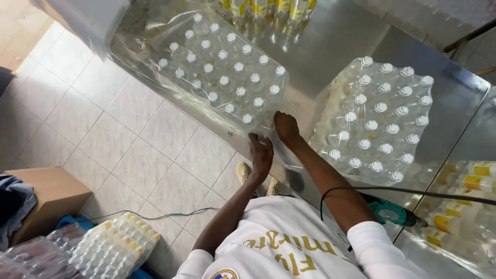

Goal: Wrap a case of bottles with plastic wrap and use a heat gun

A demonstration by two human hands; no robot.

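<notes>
A loose pack of several small white-capped bottles (222,77) lies in clear plastic film on a shiny steel table (330,46). My left hand (261,155) presses on the film at the pack's near corner by the table's front edge. My right hand (285,127) lies flat on the film right beside it, touching the same corner. Both hands rest on the wrap; whether the fingers pinch it I cannot tell. A second pack of capped bottles (374,121), tightly shrink-wrapped, stands to the right of my right forearm.
A green power tool (388,213) with a black cable lies on the table near my right arm. Yellow-labelled bottles stand at the far edge (263,8) and at the right (465,206). On the tiled floor sit a brown box (46,199) and more wrapped bottles (111,248).
</notes>
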